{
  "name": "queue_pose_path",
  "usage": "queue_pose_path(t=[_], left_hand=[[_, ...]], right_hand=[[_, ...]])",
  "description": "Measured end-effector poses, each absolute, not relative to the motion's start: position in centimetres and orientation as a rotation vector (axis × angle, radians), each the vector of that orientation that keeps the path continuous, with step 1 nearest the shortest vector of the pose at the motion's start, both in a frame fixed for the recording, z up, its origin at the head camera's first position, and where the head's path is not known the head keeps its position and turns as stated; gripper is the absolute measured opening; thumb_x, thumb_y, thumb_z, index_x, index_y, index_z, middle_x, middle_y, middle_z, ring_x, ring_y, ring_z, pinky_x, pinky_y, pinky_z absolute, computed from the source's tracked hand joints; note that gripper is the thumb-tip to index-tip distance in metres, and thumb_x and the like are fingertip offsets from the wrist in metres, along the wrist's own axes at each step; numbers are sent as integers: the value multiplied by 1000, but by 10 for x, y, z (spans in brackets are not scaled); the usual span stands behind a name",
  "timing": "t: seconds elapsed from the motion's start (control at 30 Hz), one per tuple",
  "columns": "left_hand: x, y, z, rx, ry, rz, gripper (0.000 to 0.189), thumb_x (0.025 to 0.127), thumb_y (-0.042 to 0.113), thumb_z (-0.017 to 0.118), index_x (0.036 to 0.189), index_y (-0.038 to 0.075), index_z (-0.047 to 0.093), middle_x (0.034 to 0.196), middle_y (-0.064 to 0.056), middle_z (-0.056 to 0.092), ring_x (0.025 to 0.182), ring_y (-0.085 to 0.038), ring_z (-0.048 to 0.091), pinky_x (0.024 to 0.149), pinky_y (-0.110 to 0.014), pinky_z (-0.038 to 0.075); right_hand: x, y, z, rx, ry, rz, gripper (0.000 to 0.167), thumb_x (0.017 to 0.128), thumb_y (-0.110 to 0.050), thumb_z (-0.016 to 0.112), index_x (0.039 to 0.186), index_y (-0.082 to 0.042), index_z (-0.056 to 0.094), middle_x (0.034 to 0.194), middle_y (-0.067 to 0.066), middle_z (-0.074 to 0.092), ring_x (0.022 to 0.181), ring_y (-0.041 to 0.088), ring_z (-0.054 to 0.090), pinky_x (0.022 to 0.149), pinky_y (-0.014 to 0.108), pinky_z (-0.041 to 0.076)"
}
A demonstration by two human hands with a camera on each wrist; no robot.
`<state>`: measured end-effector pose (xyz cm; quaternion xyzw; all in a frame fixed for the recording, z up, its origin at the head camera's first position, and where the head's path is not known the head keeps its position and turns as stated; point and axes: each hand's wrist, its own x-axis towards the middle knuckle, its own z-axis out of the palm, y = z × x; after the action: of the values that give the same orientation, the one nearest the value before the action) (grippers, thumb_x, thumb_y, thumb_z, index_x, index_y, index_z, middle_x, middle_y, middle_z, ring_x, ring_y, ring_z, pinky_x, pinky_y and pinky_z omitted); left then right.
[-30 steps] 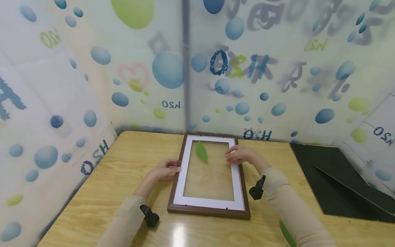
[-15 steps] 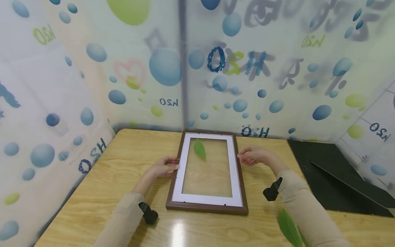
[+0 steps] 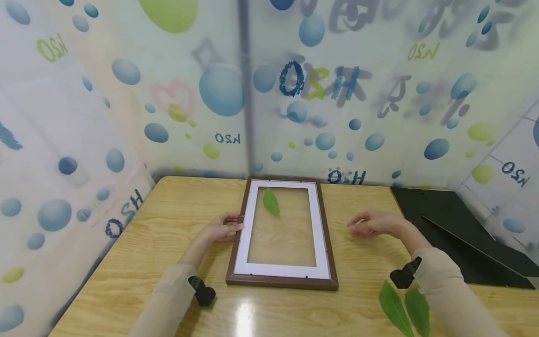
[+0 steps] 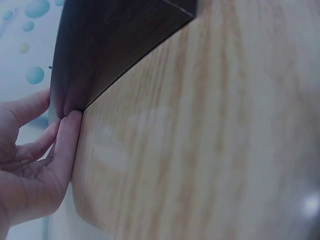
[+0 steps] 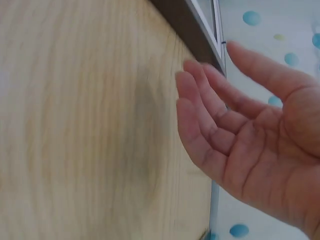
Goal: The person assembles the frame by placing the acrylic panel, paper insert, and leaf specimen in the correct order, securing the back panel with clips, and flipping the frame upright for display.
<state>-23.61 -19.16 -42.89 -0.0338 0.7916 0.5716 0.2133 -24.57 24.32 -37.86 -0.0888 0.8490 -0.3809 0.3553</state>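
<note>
A brown picture frame point(image 3: 282, 282) with a white mat lies on the wooden table, a green leaf point(image 3: 271, 201) in the upper left of its see-through window. At the frame's left edge, my left hand point(image 3: 222, 228) holds the rim. The left wrist view shows the fingertips of this hand point(image 4: 37, 155) low against the dark side of the frame and the thumb near its upper edge. My right hand point(image 3: 375, 224) hovers right of the frame, loosely bent and holding nothing. In the right wrist view its palm point(image 5: 270, 150) is bare.
Two green leaves point(image 3: 395, 306) lie on the table point(image 3: 185, 201) near the right forearm. A black backing board point(image 3: 446, 234) with a raised flap rests at the right. A patterned curtain point(image 3: 358, 93) hangs behind the table.
My right hand has left the frame's right side and moved rightward, uncovering the two leaves near its forearm. My left hand stays at the frame's left edge.
</note>
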Motion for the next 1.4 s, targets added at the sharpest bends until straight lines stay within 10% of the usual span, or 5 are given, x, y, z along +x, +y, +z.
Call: queue_pose_path(t=[1.4], left_hand=[[-237,-192,-428,-80,2193,1603,57,89,17,58,135,-4,33,133,-25,39,114,-28,48,93,-40,48]], right_hand=[[-181,306,-406,-629,1720,-1136,34,85,-5,61,105,21,52,90,-6,65,80,1,58,70,15,48]])
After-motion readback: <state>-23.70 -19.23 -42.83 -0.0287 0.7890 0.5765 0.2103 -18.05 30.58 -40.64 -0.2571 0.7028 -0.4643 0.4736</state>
